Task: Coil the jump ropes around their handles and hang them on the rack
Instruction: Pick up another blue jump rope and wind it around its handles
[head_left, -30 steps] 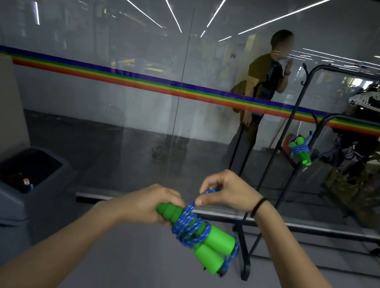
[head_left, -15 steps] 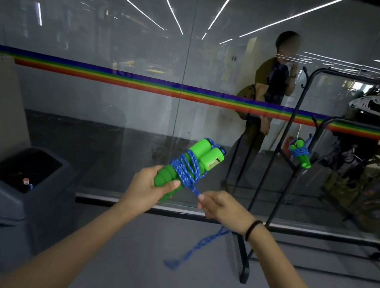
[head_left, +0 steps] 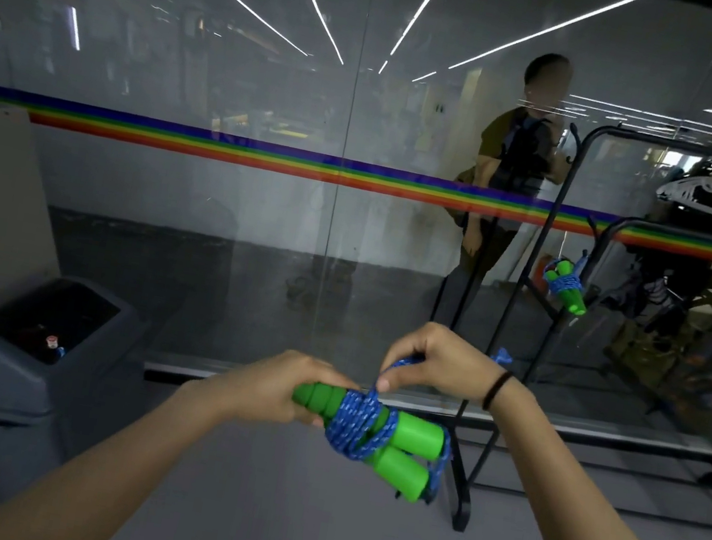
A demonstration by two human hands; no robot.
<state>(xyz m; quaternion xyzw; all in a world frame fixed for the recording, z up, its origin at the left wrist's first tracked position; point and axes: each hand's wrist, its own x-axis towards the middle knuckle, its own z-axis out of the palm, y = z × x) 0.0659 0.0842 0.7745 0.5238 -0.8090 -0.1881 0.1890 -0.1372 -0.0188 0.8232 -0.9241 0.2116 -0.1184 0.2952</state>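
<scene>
Jump rope handles (head_left: 416,434) pointing down-right, left grip (head_left: 278,386) clasping them, right grip (head_left: 442,362) pinching rope (head_left: 355,418)

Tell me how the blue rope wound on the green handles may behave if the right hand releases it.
The rope looks floppy: it bends tightly round the handles, so the end pinched by the right hand would probably drop and loosen. Its woven surface likely grips a little, so the turns may hold.
</scene>
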